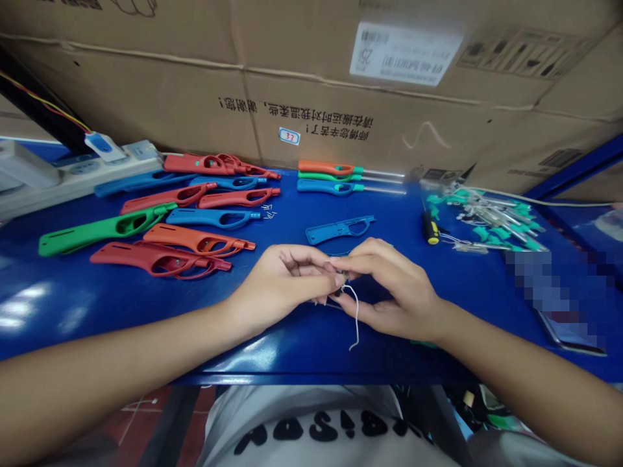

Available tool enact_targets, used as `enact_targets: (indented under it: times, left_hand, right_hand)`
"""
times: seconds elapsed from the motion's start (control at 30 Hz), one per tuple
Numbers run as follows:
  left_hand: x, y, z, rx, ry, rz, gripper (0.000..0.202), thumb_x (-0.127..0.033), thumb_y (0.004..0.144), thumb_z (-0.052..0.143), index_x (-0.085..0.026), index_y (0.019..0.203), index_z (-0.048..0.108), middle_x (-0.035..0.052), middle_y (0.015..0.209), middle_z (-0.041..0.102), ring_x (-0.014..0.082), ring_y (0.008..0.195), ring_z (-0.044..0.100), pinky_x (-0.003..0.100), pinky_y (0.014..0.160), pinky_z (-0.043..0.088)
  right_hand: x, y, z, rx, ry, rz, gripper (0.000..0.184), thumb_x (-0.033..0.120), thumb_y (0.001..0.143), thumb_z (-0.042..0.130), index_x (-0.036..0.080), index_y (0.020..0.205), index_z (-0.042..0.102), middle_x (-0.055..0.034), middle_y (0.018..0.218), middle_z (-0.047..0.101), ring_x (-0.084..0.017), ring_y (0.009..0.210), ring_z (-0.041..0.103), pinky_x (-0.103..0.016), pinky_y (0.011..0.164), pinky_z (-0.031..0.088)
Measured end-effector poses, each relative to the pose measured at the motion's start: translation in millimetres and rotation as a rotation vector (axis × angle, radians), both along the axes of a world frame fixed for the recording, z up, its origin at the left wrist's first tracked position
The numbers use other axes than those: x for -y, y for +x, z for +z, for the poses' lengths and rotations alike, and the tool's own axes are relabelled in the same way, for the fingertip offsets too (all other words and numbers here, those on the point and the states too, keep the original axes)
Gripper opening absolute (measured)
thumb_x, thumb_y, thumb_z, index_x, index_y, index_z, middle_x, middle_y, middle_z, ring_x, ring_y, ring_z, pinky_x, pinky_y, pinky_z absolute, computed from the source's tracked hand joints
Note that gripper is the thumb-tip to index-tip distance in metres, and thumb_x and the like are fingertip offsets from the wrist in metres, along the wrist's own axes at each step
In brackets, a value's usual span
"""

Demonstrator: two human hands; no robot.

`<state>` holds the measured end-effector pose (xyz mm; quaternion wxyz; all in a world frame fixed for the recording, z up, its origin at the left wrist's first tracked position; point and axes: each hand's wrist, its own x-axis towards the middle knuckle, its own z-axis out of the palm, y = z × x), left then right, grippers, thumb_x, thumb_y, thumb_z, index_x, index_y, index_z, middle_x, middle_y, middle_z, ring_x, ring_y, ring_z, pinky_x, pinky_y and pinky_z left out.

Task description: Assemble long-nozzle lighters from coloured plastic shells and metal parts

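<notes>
My left hand and my right hand meet over the middle of the blue table, fingertips pinched together on a small dark part. A thin white wire hangs down from that part. Just behind the hands lies a blue lighter shell half. What else sits between the fingers is too small to make out.
Red, orange, blue and green lighter shell halves lie spread at the left. Three assembled long lighters rest by the cardboard boxes. A yellow-handled screwdriver and a heap of teal parts sit right. A power strip sits far left.
</notes>
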<state>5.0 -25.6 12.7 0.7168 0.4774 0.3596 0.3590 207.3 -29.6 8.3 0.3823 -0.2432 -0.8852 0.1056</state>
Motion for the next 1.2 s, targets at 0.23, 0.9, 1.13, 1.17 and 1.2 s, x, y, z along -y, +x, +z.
enact_targets:
  times: [0.23, 0.9, 1.13, 1.17, 1.2]
  left_hand:
    - [-0.2, 0.4, -1.5, 0.015, -0.002, -0.007, 0.004, -0.012, 0.074, 0.077, -0.014, 0.077, 0.076, 0.0001, 0.071, 0.075, 0.0036, 0.051, 0.058, 0.013, 0.052, 0.048]
    - [-3.0, -0.3, -4.4, 0.043, 0.046, -0.069, 0.006, -0.017, 0.079, 0.080, -0.018, 0.085, 0.079, -0.0013, 0.071, 0.075, 0.0026, 0.051, 0.058, 0.010, 0.050, 0.048]
    - [-3.0, -0.6, -1.6, 0.006, 0.043, -0.054, 0.007, -0.017, 0.077, 0.080, -0.018, 0.084, 0.079, -0.0015, 0.070, 0.075, 0.0037, 0.052, 0.059, 0.011, 0.050, 0.048]
    - [-3.0, -0.2, -0.9, -0.007, 0.049, -0.050, 0.005, -0.017, 0.078, 0.080, -0.018, 0.082, 0.079, -0.0014, 0.070, 0.075, 0.0035, 0.051, 0.059, 0.011, 0.050, 0.048]
    - [-3.0, 0.0, -0.4, -0.019, 0.056, -0.047, 0.004, -0.017, 0.078, 0.080, -0.018, 0.081, 0.079, -0.0014, 0.070, 0.075, 0.0033, 0.051, 0.058, 0.011, 0.050, 0.048]
  right_hand:
    - [-0.4, -0.9, -0.5, -0.011, 0.005, -0.007, 0.037, 0.016, 0.087, 0.068, 0.020, 0.122, 0.056, -0.0038, 0.089, 0.066, -0.018, 0.082, 0.062, -0.035, 0.073, 0.049]
    - [-0.1, -0.2, 4.3, -0.070, -0.002, -0.010, 0.033, 0.016, 0.084, 0.072, 0.018, 0.114, 0.060, 0.0010, 0.077, 0.061, -0.013, 0.070, 0.060, -0.033, 0.069, 0.045]
    - [-1.5, 1.3, 5.4, -0.083, -0.001, -0.029, 0.033, 0.018, 0.085, 0.071, 0.023, 0.116, 0.059, 0.0013, 0.078, 0.062, -0.015, 0.070, 0.060, -0.034, 0.069, 0.046]
    - [-1.9, 1.4, 5.7, -0.082, 0.000, -0.029, 0.033, 0.018, 0.085, 0.071, 0.024, 0.115, 0.059, 0.0011, 0.078, 0.063, -0.015, 0.071, 0.061, -0.034, 0.069, 0.046]
    - [-2.2, 1.6, 6.1, -0.079, -0.001, -0.029, 0.033, 0.018, 0.085, 0.071, 0.023, 0.115, 0.059, 0.0005, 0.080, 0.064, -0.015, 0.073, 0.061, -0.034, 0.069, 0.046]
